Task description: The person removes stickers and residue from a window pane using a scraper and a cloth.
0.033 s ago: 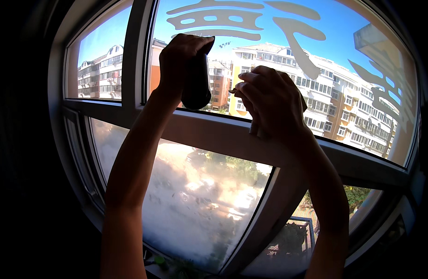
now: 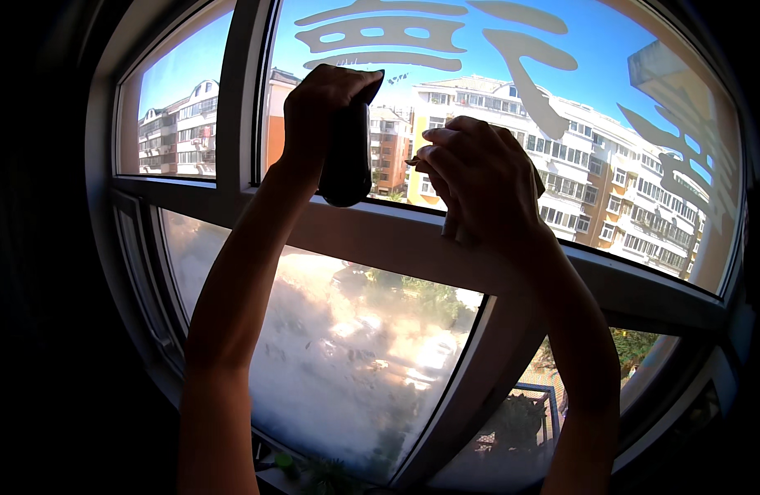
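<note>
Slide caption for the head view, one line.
Left hand grips a dark elongated object before a bright, multi-pane window; right hand raised beside it.

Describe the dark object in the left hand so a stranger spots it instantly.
Find the window's broad horizontal bar. Above it, the left hand holds a dark, elongated object, rounded end down. Unlike the flat, pale brush-stroke shapes on the glass above, it is a solid, near-black silhouette.

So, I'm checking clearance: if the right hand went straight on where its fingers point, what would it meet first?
Probably the dark, long object in the left hand, though the right hand may sit at another depth and miss it.
</note>
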### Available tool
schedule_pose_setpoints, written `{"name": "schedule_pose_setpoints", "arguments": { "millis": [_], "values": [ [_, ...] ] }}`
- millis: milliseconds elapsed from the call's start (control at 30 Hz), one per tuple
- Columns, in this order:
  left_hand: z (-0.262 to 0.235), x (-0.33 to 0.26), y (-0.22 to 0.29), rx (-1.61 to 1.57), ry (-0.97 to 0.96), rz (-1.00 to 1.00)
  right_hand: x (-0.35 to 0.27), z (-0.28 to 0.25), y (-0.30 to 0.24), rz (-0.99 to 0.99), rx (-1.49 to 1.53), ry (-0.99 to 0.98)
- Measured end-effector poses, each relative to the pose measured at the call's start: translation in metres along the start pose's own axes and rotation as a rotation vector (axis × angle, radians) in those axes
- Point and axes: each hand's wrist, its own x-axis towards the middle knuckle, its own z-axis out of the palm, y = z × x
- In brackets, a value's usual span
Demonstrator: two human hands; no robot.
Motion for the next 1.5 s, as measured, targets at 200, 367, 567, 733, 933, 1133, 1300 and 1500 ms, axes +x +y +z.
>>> {"name": "schedule_pose_setpoints", "arguments": {
  "millis": [200,367,567,733,933,1133,1300,1500],
  "values": [
    [0.006,-0.003,0.002,0.048,0.09,0.073,-0.002,0.006,0.0,-0.046,-0.076,0.054],
    [0.004,-0.018,0.01,0.065,0.0,0.071,-0.007,0.007,-0.002,-0.036,-0.111,0.048],
    [0.001,-0.007,0.014,-0.016,0.055,0.063,-0.005,0.006,-0.002,-0.032,-0.111,0.021],
    [0.007,-0.013,0.005,0.04,0.072,0.097,-0.005,0.008,-0.003,-0.014,-0.096,0.008],
    [-0.001,-0.005,0.014,-0.068,0.036,0.072,-0.006,0.006,-0.005,-0.012,-0.078,0.001],
    [-0.002,0.005,0.019,-0.043,0.056,0.082,-0.007,0.006,-0.001,0.01,-0.113,-0.052],
    [0.006,-0.01,0.014,-0.033,0.074,0.093,-0.009,0.012,-0.001,-0.002,-0.076,0.02],
    [0.005,-0.01,0.016,-0.146,0.087,0.052,-0.01,0.009,-0.005,0.022,-0.06,-0.007]
  ]
}}
